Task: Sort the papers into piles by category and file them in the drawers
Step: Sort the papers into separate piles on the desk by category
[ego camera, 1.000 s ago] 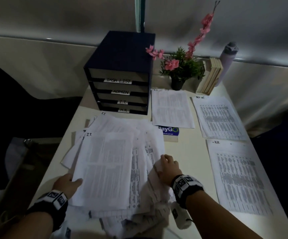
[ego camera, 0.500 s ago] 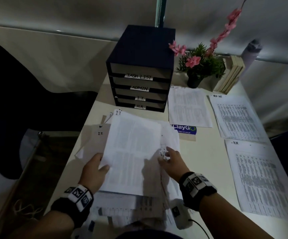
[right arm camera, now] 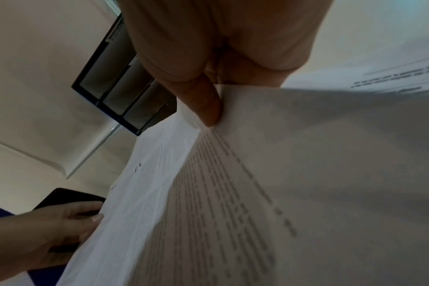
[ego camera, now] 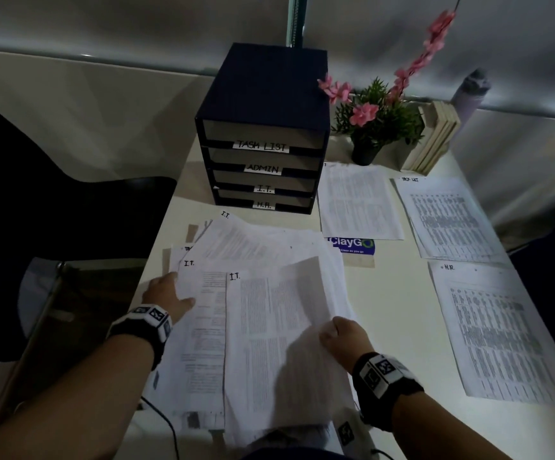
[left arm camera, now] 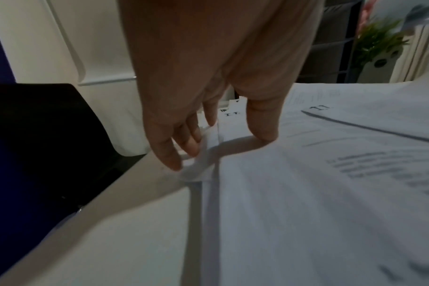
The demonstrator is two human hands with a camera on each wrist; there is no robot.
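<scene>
A loose pile of printed papers [ego camera: 253, 247] lies spread on the white table [ego camera: 389, 293] in front of me. Its top sheet [ego camera: 269, 327] is marked "I.T."; my right hand [ego camera: 339, 336] pinches this sheet's right edge and curls it upward. In the right wrist view the thumb [right arm camera: 208, 108] presses on that sheet [right arm camera: 233, 193]. My left hand [ego camera: 166, 293] grips the pile's left edge, thumb on top [left arm camera: 223, 143]. Behind the pile stands a dark drawer unit [ego camera: 263, 94] labelled TASK LIST, ADMIN, I.T. and H.R.; all drawers look closed.
Three sorted piles lie to the right: one beside the drawers [ego camera: 359, 200], a task list pile [ego camera: 445, 217], and an H.R. pile [ego camera: 495, 333]. A potted plant [ego camera: 375, 127], books [ego camera: 435, 141] and a bottle [ego camera: 472, 91] line the back. A dark chair [ego camera: 54, 210] stands left.
The sheet raised between both hands has come down over the pile. My right hand has shifted right and now lifts the top I.T. sheet's edge. My left hand stays at the left edge.
</scene>
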